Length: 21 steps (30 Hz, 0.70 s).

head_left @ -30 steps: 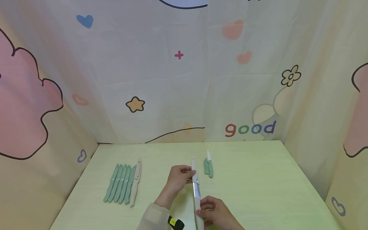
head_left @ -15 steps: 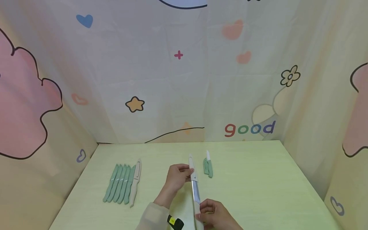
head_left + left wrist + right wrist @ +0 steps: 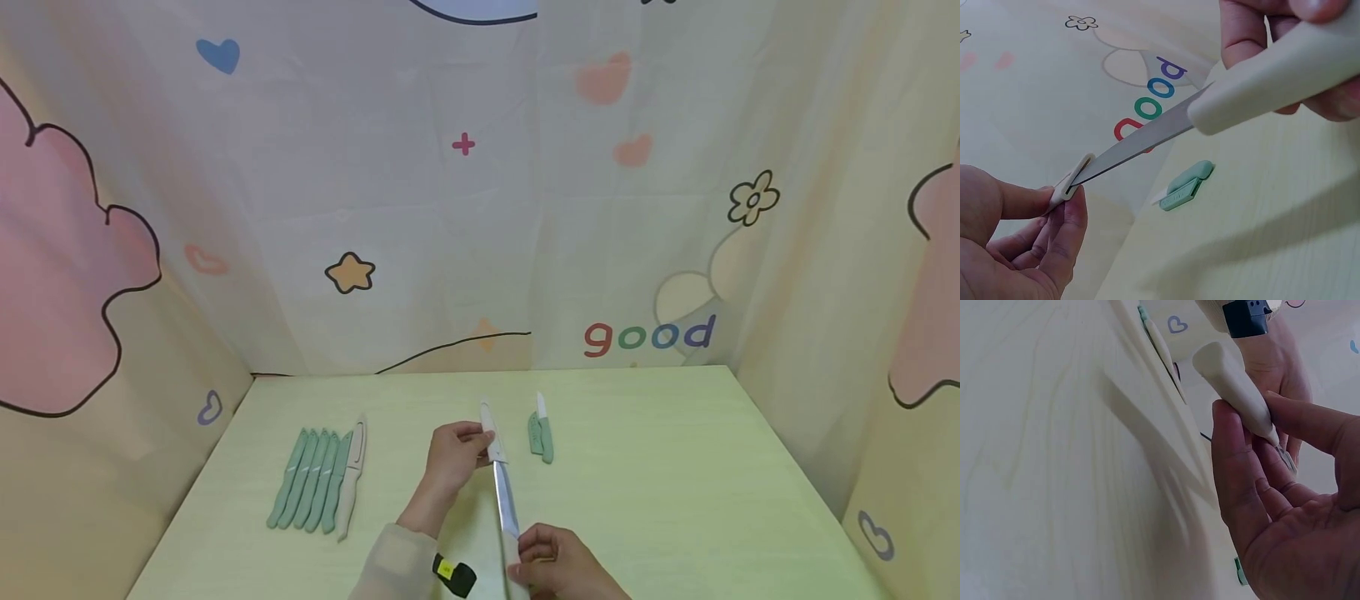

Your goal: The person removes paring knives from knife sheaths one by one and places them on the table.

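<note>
In the head view my left hand (image 3: 450,457) pinches a white blade sheath (image 3: 496,452) between thumb and fingers. My right hand (image 3: 564,563) grips the cream handle of a large kitchen knife (image 3: 505,498), whose bare metal blade points up toward the sheath. As the left wrist view shows, the tip end of the blade (image 3: 1147,139) is still inside the mouth of the sheath (image 3: 1076,177). The handle (image 3: 1235,384) lies between thumb and fingers in the right wrist view. Both hands are raised above the table, where the knife casts a shadow.
A small green paring knife (image 3: 547,443) with a bare white blade lies beside its green sheath (image 3: 535,435). At the left, several green sheathed knives (image 3: 307,482) lie in a row with a cream sheathed knife (image 3: 348,485) at its right end. A patterned curtain (image 3: 420,208) surrounds the table.
My left hand has moved up and left with the sheath, and more of the blade shows between sheath and handle. The right hand has shifted slightly down and left with the knife.
</note>
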Each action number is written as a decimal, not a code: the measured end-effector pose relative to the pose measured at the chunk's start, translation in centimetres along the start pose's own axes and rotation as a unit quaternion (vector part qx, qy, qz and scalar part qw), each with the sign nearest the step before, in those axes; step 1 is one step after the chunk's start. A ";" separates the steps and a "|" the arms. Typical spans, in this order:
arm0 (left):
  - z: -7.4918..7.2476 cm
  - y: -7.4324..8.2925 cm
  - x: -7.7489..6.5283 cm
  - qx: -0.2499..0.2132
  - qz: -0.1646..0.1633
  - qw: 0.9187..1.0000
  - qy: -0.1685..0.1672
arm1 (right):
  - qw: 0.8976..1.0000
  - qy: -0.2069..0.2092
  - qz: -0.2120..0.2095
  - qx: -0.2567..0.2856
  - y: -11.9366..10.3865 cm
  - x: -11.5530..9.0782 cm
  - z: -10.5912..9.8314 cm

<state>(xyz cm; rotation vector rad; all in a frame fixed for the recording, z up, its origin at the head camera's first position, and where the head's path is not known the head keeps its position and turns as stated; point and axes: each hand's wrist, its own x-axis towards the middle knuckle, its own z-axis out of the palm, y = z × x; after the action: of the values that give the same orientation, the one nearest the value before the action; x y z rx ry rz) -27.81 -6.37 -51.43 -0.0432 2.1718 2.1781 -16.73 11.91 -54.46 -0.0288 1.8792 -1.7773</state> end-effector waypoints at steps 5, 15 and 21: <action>-0.3 0.2 0.1 -0.015 0.000 1.000 0.011 | 1.000 -0.013 -0.017 0.003 0.1 -0.1 -0.2; -0.7 0.2 0.1 -0.019 -0.003 1.000 0.021 | 1.000 -0.014 -0.018 -0.002 0.1 -0.1 -0.4; -1.1 -0.1 0.3 -0.022 -0.005 0.999 0.023 | 0.999 -0.020 -0.026 -0.003 0.3 0.1 -0.5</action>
<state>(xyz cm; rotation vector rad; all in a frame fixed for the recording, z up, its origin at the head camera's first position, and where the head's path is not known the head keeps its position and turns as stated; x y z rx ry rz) -28.16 -7.42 -51.55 -0.1074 2.1431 2.2406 -16.88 12.39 -54.82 -0.1144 1.8712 -1.7925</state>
